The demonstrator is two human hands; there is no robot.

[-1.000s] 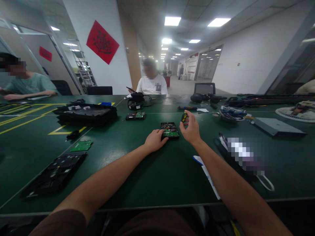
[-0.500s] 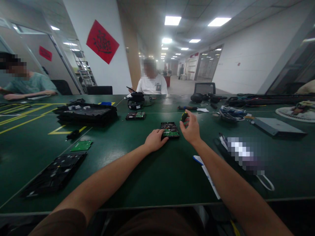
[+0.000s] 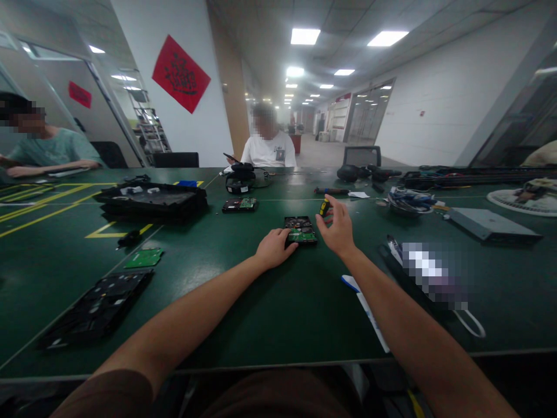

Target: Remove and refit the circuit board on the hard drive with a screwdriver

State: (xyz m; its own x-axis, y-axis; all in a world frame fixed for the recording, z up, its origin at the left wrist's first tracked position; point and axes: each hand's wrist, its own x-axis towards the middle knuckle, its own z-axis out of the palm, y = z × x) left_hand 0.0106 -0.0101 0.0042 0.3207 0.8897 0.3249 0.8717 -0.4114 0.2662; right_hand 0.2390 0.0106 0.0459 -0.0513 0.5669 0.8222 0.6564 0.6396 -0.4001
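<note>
A hard drive [image 3: 299, 228] lies circuit board up on the green table [image 3: 261, 302], straight ahead of me. My left hand [image 3: 274, 248] rests on its near left corner, fingers curled against the edge. Just right of the drive, my right hand [image 3: 337, 227] is raised a little off the table. It pinches a small screwdriver [image 3: 324, 207] with a black and yellow handle, held upright beside the drive's right edge.
A second hard drive [image 3: 239, 204] lies farther back. A black tray [image 3: 152, 200], a green board [image 3: 144, 258] and a black panel [image 3: 98, 305] sit left. Cables [image 3: 409, 200], a grey drive [image 3: 491, 224] and tools lie right. Two people sit across the table.
My right hand has turned the screwdriver slightly between its fingers. The left hand and the hard drive have stayed where they were.
</note>
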